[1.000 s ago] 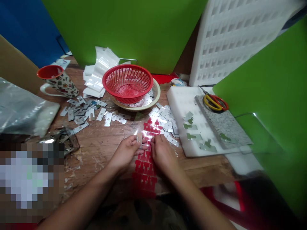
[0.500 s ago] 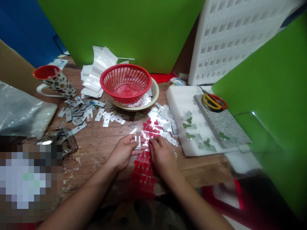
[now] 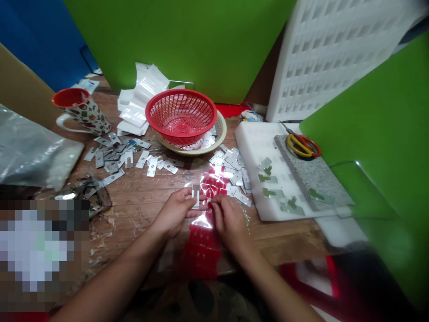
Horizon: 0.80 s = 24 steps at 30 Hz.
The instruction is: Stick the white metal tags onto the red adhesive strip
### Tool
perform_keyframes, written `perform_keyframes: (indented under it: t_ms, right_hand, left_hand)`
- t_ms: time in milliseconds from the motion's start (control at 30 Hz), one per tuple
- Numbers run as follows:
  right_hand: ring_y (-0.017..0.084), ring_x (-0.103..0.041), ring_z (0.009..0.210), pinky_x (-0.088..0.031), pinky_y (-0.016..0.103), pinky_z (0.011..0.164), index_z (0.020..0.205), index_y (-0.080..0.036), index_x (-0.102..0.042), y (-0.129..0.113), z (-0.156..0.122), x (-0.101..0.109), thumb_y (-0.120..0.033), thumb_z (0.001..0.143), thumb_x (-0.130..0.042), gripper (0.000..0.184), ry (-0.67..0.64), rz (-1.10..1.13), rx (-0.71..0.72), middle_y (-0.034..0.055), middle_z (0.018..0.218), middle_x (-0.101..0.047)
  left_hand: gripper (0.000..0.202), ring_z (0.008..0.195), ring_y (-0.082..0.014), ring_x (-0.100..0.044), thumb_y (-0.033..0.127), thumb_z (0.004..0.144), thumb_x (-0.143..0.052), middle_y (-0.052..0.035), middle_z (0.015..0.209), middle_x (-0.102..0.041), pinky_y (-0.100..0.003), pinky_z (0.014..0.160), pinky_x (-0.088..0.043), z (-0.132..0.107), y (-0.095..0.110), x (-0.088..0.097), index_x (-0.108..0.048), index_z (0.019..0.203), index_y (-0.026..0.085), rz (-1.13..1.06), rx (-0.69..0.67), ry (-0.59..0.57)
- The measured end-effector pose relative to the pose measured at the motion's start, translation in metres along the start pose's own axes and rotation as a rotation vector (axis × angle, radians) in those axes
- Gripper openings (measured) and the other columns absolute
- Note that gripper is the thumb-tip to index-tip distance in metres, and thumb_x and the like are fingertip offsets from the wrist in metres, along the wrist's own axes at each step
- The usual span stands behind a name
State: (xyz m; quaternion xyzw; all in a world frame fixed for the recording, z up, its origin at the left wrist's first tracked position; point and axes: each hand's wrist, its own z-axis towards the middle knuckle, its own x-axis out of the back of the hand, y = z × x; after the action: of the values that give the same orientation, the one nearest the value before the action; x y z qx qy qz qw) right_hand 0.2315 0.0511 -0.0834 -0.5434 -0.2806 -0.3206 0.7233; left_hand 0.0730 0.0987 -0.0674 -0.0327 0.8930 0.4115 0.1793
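My left hand (image 3: 176,212) pinches a small silver metal plate (image 3: 195,197) between thumb and fingers, just above a clear sheet of red stickers (image 3: 203,232) lying on the wooden table (image 3: 134,205). My right hand (image 3: 227,219) rests on that sheet beside the plate, fingertips curled and pressed at the sheet's red shapes; what they grip is too small to see. Both hands nearly touch.
Loose metal plates (image 3: 114,154) litter the table left and centre. A red basket (image 3: 181,115) sits in a cream bowl, a patterned mug (image 3: 82,112) at far left, white foam tray (image 3: 264,179) with plates, grey slab and scissors (image 3: 301,144) on the right. Green panels stand behind and right.
The sheet of red stickers has lifted and bent a little under my right fingertips. My left hand has tilted the metal plate slightly; both hands stay in place.
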Motion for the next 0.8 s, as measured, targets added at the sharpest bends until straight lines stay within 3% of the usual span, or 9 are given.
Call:
perform_keyframes:
  t_ms: [167, 300, 500, 800]
  right_hand:
    - [0.017, -0.061, 0.084, -0.048, 0.030, 0.076, 0.097, -0.022, -0.059, -0.005, 0.000, 0.019, -0.022, 0.092, -0.051, 0.009, 0.134, 0.374, -0.194, 0.0028, 0.090, -0.065]
    - [0.016, -0.062, 0.081, -0.048, 0.029, 0.074, 0.089, -0.023, -0.062, -0.021, 0.008, 0.035, -0.023, 0.084, -0.064, 0.005, 0.076, 0.552, -0.226, 0.0001, 0.086, -0.066]
    - [0.015, -0.060, 0.075, -0.047, 0.028, 0.070, 0.081, -0.022, -0.066, -0.037, 0.014, 0.042, -0.018, 0.080, -0.067, 0.005, -0.034, 0.508, -0.175, -0.0002, 0.080, -0.063]
    - [0.016, -0.058, 0.075, -0.046, 0.030, 0.070, 0.082, -0.023, -0.064, -0.041, 0.009, 0.039, -0.012, 0.080, -0.065, 0.011, 0.039, 0.390, 0.010, -0.0015, 0.077, -0.065]
  left_hand:
    - [0.022, 0.077, -0.0152, -0.070, 0.012, 0.080, -0.058, -0.0139, 0.110, -0.068, -0.024, 0.068, -0.055, -0.004, 0.002, 0.000, -0.059, 0.102, 0.013, 0.009, 0.002, -0.030]
    - [0.021, 0.075, -0.0170, -0.070, 0.009, 0.076, -0.059, -0.0128, 0.097, -0.071, -0.025, 0.066, -0.055, -0.023, 0.005, -0.005, -0.060, 0.097, 0.011, 0.013, 0.047, -0.127]
    - [0.021, 0.073, -0.0159, -0.069, 0.013, 0.072, -0.062, -0.0078, 0.081, -0.071, -0.025, 0.067, -0.055, -0.047, 0.008, -0.012, -0.060, 0.093, 0.012, -0.015, 0.073, -0.238]
    - [0.024, 0.067, -0.0116, -0.065, 0.012, 0.070, -0.064, -0.0047, 0.078, -0.070, -0.025, 0.068, -0.054, -0.053, 0.007, -0.014, -0.062, 0.093, 0.013, -0.045, 0.056, -0.230]
